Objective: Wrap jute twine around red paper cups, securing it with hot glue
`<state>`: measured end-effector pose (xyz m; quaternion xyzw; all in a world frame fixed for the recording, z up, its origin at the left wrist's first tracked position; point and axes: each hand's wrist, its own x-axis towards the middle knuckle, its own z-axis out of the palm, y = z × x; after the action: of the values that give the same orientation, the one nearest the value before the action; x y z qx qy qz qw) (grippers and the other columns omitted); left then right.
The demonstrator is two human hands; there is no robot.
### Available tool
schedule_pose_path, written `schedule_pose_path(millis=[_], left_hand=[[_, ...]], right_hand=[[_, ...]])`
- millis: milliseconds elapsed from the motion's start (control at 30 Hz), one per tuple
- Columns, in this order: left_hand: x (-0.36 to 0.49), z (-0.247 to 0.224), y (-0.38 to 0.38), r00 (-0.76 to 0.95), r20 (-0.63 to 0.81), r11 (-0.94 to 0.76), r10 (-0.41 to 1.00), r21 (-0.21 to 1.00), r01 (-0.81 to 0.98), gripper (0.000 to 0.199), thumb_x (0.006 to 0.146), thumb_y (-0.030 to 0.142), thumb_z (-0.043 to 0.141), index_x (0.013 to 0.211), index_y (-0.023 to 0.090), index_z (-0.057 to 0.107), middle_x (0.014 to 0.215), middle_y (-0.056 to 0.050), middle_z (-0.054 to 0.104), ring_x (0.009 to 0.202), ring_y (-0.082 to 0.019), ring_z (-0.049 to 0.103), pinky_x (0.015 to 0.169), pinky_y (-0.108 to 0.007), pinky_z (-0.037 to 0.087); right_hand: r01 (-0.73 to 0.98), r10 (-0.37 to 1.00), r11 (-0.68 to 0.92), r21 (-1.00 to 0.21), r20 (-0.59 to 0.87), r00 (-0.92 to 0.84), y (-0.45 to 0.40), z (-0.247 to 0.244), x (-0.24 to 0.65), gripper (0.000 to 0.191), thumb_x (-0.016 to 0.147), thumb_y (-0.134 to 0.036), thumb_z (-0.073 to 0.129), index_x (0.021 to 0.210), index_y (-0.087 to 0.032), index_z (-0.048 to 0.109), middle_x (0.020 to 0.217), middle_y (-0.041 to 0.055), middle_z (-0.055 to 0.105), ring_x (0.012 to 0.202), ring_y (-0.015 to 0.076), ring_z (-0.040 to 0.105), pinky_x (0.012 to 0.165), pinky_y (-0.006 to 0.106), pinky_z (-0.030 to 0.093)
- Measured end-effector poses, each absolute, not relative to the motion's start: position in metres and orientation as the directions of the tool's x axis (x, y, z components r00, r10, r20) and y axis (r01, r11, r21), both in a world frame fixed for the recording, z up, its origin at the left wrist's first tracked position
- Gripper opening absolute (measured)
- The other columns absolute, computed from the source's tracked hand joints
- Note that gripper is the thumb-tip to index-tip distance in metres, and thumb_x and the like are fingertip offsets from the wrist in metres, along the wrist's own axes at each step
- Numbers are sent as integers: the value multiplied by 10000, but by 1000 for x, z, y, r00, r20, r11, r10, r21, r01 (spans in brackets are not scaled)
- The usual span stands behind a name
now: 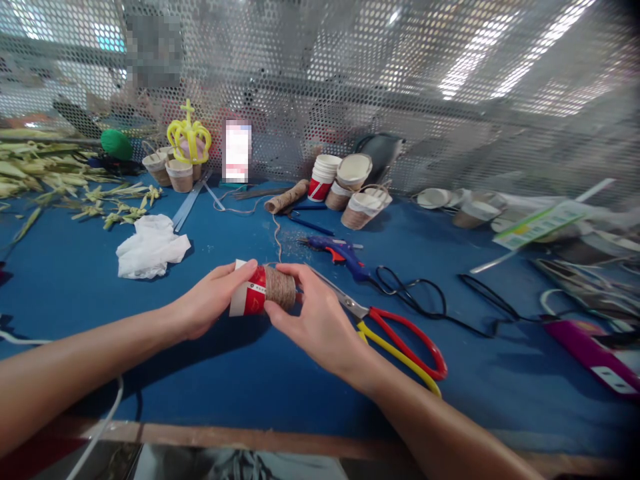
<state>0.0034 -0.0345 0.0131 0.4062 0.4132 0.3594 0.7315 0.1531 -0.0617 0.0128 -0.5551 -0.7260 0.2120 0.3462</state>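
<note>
A red and white paper cup (255, 299) lies on its side between my hands, just above the blue tabletop. Brown twine (281, 288) is wound in close rows round its right half. My left hand (216, 293) is closed on the cup's white and red end, thumb on top. Fingers and thumb of my right hand (313, 313) close round the twine-covered end. From the cup a loose strand runs back to a cardboard roll of twine (287, 197). Scissors (395, 333) with a red and a yellow handle lie by my right hand.
A blue glue gun (340, 253) with a black cord lies behind the scissors. White tissue (153, 247) is at left. Twine-wrapped cups (364, 205) and a yellow crown (189, 137) stand along the back. A purple power strip (593, 357) lies at right.
</note>
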Motion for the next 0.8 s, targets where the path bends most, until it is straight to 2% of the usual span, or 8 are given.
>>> schedule_pose_path(millis=[133, 333, 600, 800], left_hand=[[3, 12, -34, 400, -303, 395, 865, 903, -169, 356, 758, 405, 530, 935, 111, 630, 754, -55, 681, 638, -130, 575, 585, -207, 415], [2, 13, -34, 381, -288, 355, 879, 928, -118, 354, 783, 411, 492, 939, 125, 631, 739, -38, 677, 591, -108, 548, 531, -184, 381], [0, 11, -35, 423, -239, 308, 874, 946, -103, 357, 785, 424, 489, 934, 131, 627, 732, -24, 664, 634, -113, 544, 568, -188, 384], [0, 13, -33, 361, -284, 329, 888, 942, -70, 406, 759, 455, 502, 940, 110, 618, 692, -34, 644, 560, -107, 512, 494, -189, 347]], right_hand=[[646, 956, 288, -707, 257, -144, -63, 12, 154, 373, 652, -211, 585, 1004, -156, 474, 1014, 109, 567, 906, 210, 548, 784, 377, 445], [595, 961, 275, -756, 232, -150, -63, 9, 155, 366, 679, -254, 582, 1015, -166, 465, 1036, 108, 563, 919, 214, 551, 769, 374, 456], [598, 962, 269, -755, 234, -138, -63, 11, 154, 346, 665, -210, 579, 986, -155, 463, 1000, 98, 564, 888, 196, 553, 779, 364, 455], [587, 950, 312, -748, 240, -198, -63, 10, 157, 402, 683, -251, 584, 1049, -166, 441, 1042, 105, 547, 920, 205, 546, 787, 375, 453]])
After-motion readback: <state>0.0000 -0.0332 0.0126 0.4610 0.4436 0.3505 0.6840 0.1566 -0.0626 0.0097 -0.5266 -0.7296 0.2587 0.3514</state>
